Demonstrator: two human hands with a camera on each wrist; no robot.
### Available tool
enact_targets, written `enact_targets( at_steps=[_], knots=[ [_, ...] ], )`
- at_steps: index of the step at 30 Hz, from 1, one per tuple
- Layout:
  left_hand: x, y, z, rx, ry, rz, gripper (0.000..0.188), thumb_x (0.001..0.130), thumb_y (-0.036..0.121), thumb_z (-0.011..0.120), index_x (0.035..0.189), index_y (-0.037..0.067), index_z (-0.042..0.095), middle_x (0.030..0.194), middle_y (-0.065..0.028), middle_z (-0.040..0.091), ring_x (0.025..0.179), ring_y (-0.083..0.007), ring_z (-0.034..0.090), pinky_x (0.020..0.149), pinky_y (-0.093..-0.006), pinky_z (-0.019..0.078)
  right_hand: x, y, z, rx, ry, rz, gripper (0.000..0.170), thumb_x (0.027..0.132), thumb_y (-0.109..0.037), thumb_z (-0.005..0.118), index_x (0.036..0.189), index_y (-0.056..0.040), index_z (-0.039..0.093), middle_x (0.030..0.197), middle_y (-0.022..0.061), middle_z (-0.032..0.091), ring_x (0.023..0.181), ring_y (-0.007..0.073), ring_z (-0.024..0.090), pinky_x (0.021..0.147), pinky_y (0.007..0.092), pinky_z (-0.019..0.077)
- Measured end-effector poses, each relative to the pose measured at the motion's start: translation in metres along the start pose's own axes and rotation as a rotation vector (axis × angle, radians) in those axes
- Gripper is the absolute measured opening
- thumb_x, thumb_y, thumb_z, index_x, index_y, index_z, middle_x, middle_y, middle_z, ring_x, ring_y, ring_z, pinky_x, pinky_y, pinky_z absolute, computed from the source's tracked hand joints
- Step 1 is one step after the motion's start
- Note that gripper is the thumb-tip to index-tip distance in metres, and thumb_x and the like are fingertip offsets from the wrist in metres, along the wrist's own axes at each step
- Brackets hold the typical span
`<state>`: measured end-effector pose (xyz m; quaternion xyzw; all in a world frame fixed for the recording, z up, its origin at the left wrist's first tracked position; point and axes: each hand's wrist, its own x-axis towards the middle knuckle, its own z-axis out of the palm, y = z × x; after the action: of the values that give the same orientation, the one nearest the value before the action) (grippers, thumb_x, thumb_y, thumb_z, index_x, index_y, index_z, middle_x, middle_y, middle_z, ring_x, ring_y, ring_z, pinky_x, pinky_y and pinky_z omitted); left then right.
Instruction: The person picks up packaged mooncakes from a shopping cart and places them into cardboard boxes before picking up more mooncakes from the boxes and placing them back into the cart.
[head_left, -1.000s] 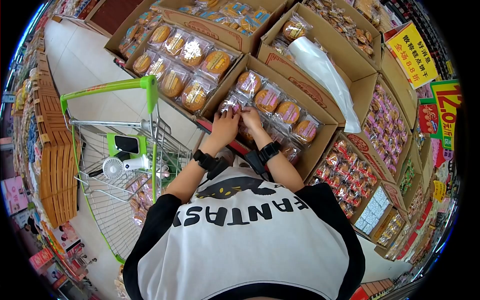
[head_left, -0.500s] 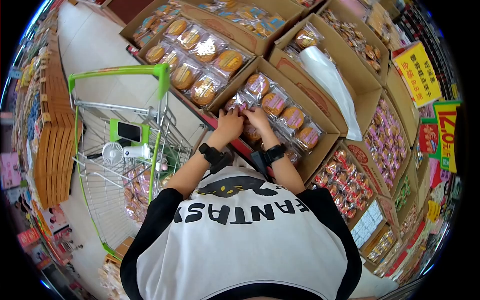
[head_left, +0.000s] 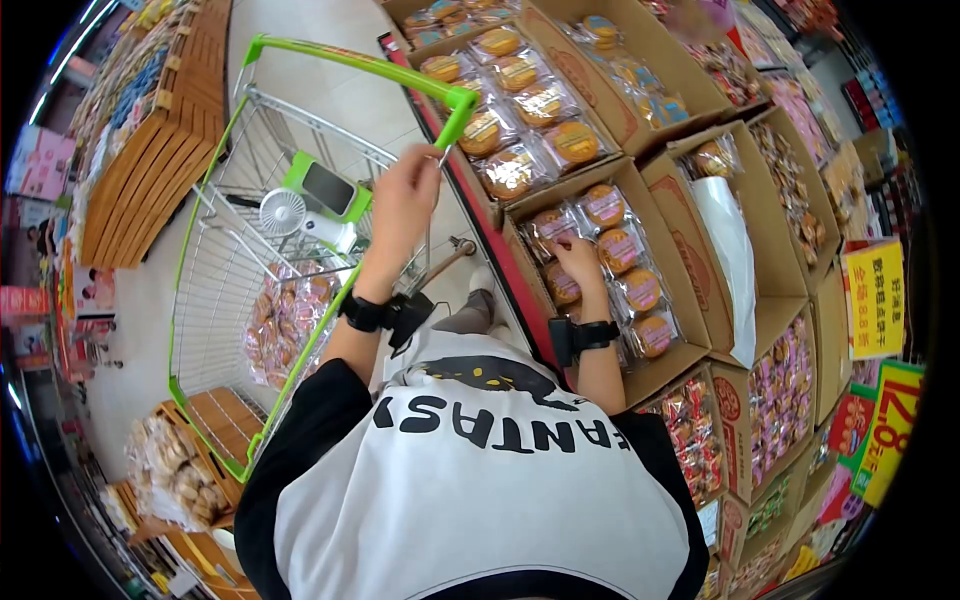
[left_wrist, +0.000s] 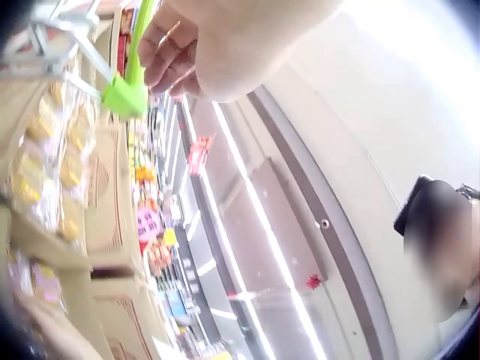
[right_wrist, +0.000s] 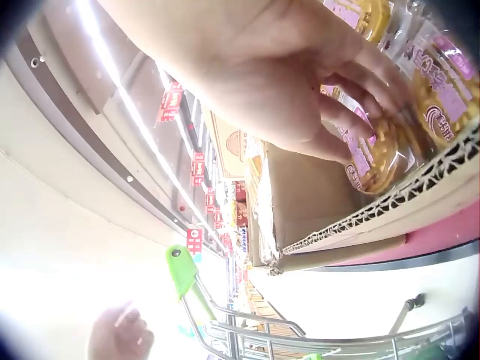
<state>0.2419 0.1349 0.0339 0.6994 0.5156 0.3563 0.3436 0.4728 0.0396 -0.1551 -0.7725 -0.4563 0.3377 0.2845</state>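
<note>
My left hand [head_left: 402,215] is beside the corner of the cart's green handle [head_left: 458,118], its fingers loosely bent; in the left wrist view the hand [left_wrist: 225,49] holds nothing visible. Over a cardboard box of round wrapped pastries [head_left: 620,250], my right hand [head_left: 580,265] reaches down with its fingers on a packet at the box's near side. Seen closer in the right wrist view, the fingers of the right hand [right_wrist: 300,82] touch a clear packet with a pink label [right_wrist: 364,154]; part of their contact is hidden.
The metal cart holds a phone [head_left: 328,190], a white hand fan [head_left: 283,212] and several wrapped pastries [head_left: 290,320]. More boxes of pastries [head_left: 520,85] stand beyond and to the right, one with a white plastic bag roll [head_left: 728,260]. Wooden shelving [head_left: 160,150] is at the left.
My left hand has left the packets and moved left to the cart's handle. My right hand remains at the pastry box. The head view has turned, so the boxes appear further right.
</note>
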Motion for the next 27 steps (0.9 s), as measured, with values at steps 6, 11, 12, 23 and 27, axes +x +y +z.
enact_targets(
  at_steps=[6, 11, 12, 23, 27],
  knots=[
    [0.038, -0.109, -0.046, 0.701, 0.137, -0.138, 0.022, 0.078, 0.021, 0.043, 0.088, 0.006, 0.056, 0.076, -0.0161, 0.059, 0.072, -0.0302, 0.058, 0.064, -0.0376, 0.0454, 0.011, -0.004, 0.003, -0.02, 0.029, -0.046, 0.038, 0.071, -0.029, 0.056, 0.09, 0.0027, 0.059, 0.082, 0.0226, 0.058, 0.081, 0.0342, 0.057, 0.072, 0.0368, 0.0436],
    [0.077, -0.183, -0.047, 0.525, -0.424, -0.85, 0.031, 0.078, 0.025, 0.047, 0.103, 0.007, 0.054, 0.099, -0.0172, 0.057, 0.097, -0.0296, 0.053, 0.083, -0.0365, 0.0422, 0.012, -0.022, -0.002, -0.159, -0.062, -0.013, 0.034, 0.074, -0.027, 0.053, 0.089, 0.0025, 0.06, 0.083, 0.0213, 0.059, 0.082, 0.0321, 0.057, 0.072, 0.0343, 0.0431],
    [0.083, -0.283, -0.041, 0.624, -0.426, -0.62, 0.032, 0.076, 0.023, 0.05, 0.104, 0.008, 0.053, 0.101, -0.017, 0.056, 0.1, -0.0273, 0.051, 0.084, -0.0345, 0.0411, 0.013, -0.022, -0.001, -0.16, -0.062, -0.019, 0.034, 0.074, -0.027, 0.053, 0.089, 0.0025, 0.06, 0.083, 0.0213, 0.059, 0.082, 0.0321, 0.057, 0.072, 0.0343, 0.0431],
    [0.088, -0.272, -0.055, 0.427, -0.491, -0.777, 0.024, 0.075, 0.015, 0.049, 0.093, -0.002, 0.054, 0.087, -0.0145, 0.06, 0.077, -0.0284, 0.06, 0.066, -0.0354, 0.0456, 0.01, -0.021, -0.006, -0.116, -0.055, -0.046, 0.038, 0.071, -0.028, 0.054, 0.088, 0.0054, 0.059, 0.085, 0.024, 0.058, 0.083, 0.035, 0.056, 0.073, 0.0367, 0.0431],
    [0.098, -0.313, -0.056, 0.413, -0.7, -0.35, 0.025, 0.079, 0.016, 0.04, 0.09, -0.003, 0.053, 0.083, -0.0123, 0.058, 0.06, -0.0273, 0.062, 0.047, -0.0349, 0.0497, 0.011, -0.021, -0.007, -0.106, -0.065, -0.055, 0.037, 0.071, -0.027, 0.055, 0.089, 0.0052, 0.059, 0.084, 0.0238, 0.058, 0.083, 0.0346, 0.056, 0.073, 0.0358, 0.0434]
  ],
)
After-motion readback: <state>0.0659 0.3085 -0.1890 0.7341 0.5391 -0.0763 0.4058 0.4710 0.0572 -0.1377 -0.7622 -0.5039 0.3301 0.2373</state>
